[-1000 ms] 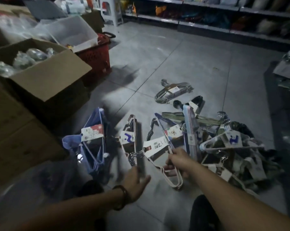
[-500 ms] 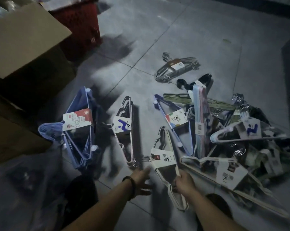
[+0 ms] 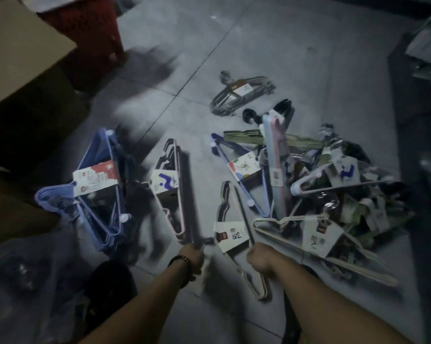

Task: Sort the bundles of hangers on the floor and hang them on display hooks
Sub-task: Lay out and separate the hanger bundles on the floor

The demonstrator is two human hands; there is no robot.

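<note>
Closes left hand [image 3: 192, 254], spread half second ago, round hook end of cream hanger bundle [image 3: 230, 235] on floor [image 3: 209, 58]. Grips bundle's right bar with right hand [image 3: 260, 258]. Runs far-to-near between both hands; probably calls for level two-handed lift.

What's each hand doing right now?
Left hand: closed on the hooks of the cream hanger bundle.
Right hand: closed on that bundle's side bar.
</note>
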